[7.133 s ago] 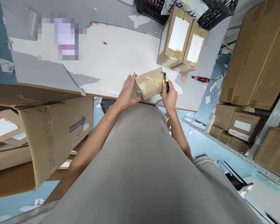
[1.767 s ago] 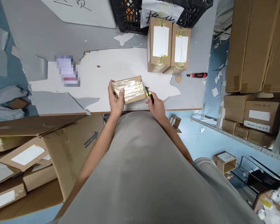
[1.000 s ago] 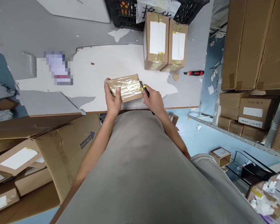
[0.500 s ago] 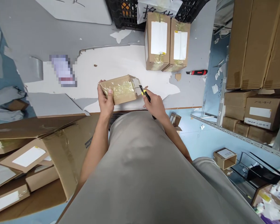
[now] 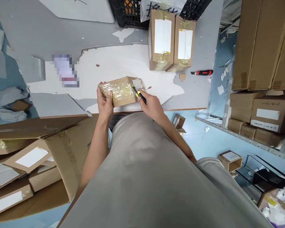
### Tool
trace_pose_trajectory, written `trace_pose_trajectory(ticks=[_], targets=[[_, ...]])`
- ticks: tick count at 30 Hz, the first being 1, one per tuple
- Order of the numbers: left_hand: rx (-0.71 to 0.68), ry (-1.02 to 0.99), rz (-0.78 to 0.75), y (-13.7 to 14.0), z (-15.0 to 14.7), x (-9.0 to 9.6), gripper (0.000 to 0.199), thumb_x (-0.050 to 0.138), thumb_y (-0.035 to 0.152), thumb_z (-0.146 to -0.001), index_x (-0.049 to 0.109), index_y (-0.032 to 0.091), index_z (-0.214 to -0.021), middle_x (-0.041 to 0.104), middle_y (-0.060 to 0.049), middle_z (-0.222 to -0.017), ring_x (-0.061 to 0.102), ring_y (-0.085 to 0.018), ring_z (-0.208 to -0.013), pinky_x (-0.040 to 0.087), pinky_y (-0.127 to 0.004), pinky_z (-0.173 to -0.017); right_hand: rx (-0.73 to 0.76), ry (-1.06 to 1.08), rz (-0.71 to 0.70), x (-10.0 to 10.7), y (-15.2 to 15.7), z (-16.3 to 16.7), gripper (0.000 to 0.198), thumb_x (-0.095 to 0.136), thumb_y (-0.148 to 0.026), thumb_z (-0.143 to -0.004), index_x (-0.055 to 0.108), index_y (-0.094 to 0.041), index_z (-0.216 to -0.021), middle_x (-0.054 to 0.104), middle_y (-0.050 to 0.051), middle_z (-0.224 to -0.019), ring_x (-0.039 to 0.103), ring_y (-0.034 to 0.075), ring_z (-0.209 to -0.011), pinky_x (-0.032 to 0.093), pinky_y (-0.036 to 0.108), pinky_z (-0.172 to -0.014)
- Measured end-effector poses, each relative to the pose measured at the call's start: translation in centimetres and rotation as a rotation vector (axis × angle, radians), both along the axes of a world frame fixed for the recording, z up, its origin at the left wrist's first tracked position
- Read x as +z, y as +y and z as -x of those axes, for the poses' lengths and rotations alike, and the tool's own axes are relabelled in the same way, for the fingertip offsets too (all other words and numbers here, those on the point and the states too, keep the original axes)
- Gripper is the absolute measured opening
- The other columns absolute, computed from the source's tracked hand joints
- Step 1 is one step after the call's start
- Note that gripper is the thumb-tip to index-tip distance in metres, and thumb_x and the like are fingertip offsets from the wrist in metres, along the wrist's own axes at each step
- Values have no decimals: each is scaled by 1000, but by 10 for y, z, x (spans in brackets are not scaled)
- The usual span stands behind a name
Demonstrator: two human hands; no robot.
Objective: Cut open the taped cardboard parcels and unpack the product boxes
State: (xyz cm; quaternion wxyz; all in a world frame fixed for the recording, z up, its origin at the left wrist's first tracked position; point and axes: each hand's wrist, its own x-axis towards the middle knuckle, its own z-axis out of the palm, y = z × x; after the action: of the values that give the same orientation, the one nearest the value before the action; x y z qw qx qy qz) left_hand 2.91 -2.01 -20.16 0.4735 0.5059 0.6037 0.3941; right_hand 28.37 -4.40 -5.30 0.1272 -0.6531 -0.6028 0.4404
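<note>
A plain grey top, softly creased, has a loose sleeve leaving the right forearm bare.

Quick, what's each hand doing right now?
Left hand: closed around one end of the taped box.
Right hand: closed around the black-and-yellow cutter.

- A packing or storage room, by its look.
- Right side: a metal rack stacked with brown cartons.
- Lower left: a large open carton full of labelled boxes.
- Upper middle: a worn, peeling workbench with a black plastic crate and two taped parcels.
- Right of centre: paper scraps, blue floor.
</note>
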Motion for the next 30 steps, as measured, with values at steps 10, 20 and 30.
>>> trace_pose_trajectory(ticks=[10,20,30], targets=[[15,-10,-8,2,-16,11,101,62,100,-96,48,36,-173,52,-14,-181,49,-36,-172,32,-56,-148,-12,-105,-65,-14,3,-7,52,43,-43,-124,66,-22,-166,86,14,-138,81,35,-131,63,46,-116],[54,55,-46,-9,-62,27,86,61,87,-107,49,30,-169,54,-18,-175,51,-36,-169,33,-55,-147,-66,-172,-65,-18,1,-25,57,37,-45,-124,63,-19,-168,82,18,-138,77,40,-134,62,58,-118],[78,33,-34,-5,-66,31,87,69,88,-103,52,28,-165,60,-17,-168,57,-37,-164,39,-55,-145,-60,-253,-6,-21,-4,-25,57,37,-47,-125,57,-20,-171,79,21,-137,76,41,-133,61,62,-119]])
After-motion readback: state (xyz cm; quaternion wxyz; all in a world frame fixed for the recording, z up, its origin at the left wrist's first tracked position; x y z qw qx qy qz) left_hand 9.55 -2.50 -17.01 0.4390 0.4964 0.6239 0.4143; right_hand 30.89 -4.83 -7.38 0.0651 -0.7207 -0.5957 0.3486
